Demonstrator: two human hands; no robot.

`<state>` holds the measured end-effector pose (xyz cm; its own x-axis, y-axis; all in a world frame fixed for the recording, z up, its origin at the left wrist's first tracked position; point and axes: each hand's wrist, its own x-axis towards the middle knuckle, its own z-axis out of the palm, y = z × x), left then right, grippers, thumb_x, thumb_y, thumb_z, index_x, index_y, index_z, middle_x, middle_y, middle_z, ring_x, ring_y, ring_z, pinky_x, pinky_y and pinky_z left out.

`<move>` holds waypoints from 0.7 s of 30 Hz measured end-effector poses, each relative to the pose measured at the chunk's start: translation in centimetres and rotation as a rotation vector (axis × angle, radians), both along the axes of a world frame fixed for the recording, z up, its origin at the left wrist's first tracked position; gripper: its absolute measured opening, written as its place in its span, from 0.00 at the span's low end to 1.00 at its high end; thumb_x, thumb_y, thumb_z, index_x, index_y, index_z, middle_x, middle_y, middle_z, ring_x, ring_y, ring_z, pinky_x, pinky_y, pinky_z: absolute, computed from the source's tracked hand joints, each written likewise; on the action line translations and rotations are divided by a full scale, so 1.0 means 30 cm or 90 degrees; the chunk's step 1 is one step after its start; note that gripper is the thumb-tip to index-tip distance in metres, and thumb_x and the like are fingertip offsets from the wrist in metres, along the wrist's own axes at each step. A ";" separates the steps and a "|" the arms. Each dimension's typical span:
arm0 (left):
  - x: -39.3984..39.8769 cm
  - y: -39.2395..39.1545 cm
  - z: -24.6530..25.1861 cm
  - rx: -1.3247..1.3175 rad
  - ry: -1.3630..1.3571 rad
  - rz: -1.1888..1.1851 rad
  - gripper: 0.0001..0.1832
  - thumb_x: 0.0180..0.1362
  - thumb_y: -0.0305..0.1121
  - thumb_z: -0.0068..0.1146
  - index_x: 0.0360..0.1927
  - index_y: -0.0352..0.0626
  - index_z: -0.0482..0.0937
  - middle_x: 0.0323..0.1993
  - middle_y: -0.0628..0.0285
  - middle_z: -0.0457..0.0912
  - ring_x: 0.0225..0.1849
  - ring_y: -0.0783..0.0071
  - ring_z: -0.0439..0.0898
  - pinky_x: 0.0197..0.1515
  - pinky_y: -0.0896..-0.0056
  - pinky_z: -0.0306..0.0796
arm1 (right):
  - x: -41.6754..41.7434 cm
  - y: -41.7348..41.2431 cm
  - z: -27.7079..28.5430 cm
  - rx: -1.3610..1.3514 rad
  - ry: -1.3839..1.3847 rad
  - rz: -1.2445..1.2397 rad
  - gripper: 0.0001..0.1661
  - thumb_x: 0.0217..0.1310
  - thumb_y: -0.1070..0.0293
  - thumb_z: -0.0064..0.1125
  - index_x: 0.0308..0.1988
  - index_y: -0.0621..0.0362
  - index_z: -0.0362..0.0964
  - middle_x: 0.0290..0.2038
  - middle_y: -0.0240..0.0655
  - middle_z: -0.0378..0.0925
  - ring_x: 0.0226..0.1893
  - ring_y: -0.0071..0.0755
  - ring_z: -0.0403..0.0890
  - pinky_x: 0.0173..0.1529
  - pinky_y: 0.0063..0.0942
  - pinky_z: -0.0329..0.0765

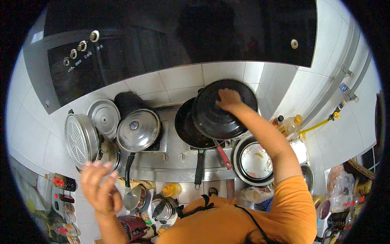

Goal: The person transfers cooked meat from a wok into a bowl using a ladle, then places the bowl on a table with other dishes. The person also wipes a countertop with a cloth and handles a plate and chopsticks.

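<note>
My right hand reaches over a large dark wok lid at the centre right, its fingers at the top of the lid; whether they grip a knob is hidden. The lid is tilted over a black wok on the right of the stove, with the wok's black handle pointing towards me. A red handle juts from beneath the lid. My left hand hangs raised at the lower left, fingers apart and holding nothing, in front of a metal steamer pot.
A lidded pan sits on the left burner, beside a round metal lid. Stacked bowls and bottles stand at the right. A dark range hood hangs above; pots are below.
</note>
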<state>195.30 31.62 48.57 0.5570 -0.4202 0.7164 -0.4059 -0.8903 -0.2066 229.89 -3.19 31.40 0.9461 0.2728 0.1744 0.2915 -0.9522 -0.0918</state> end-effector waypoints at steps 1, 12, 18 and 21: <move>-0.018 0.006 -0.046 -0.024 0.052 -0.011 0.16 0.41 0.19 0.46 0.37 0.42 0.76 0.44 0.53 0.78 0.52 0.51 0.73 0.57 0.46 0.63 | -0.008 0.041 -0.048 0.065 0.040 0.008 0.26 0.48 0.50 0.61 0.40 0.60 0.72 0.39 0.46 0.77 0.43 0.50 0.78 0.46 0.43 0.75; -0.195 0.087 -0.530 -0.393 0.348 0.200 0.13 0.48 0.21 0.49 0.39 0.36 0.76 0.44 0.51 0.77 0.49 0.50 0.73 0.56 0.55 0.64 | 0.019 0.226 -0.367 0.208 0.001 -0.023 0.32 0.54 0.46 0.56 0.48 0.62 0.69 0.42 0.50 0.76 0.44 0.53 0.77 0.48 0.45 0.74; -0.292 0.060 -0.738 -0.508 0.480 0.283 0.13 0.54 0.21 0.48 0.43 0.36 0.76 0.46 0.51 0.76 0.51 0.53 0.72 0.56 0.60 0.63 | -0.181 -0.119 -0.187 0.231 0.034 -0.075 0.18 0.58 0.55 0.51 0.38 0.57 0.75 0.37 0.50 0.78 0.40 0.55 0.78 0.44 0.48 0.74; -0.316 0.051 -0.871 -0.571 0.578 0.285 0.13 0.53 0.21 0.49 0.42 0.35 0.76 0.44 0.50 0.77 0.49 0.52 0.73 0.53 0.60 0.66 | -0.369 -0.586 -0.333 0.212 -0.049 -0.190 0.12 0.58 0.65 0.50 0.32 0.63 0.74 0.28 0.49 0.79 0.28 0.50 0.81 0.34 0.40 0.76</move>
<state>185.82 33.14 22.42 0.9411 0.3352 -0.0450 0.2706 -0.6666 0.6945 218.81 -20.76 21.42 0.9558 -0.0928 0.2792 0.0268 -0.9176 -0.3966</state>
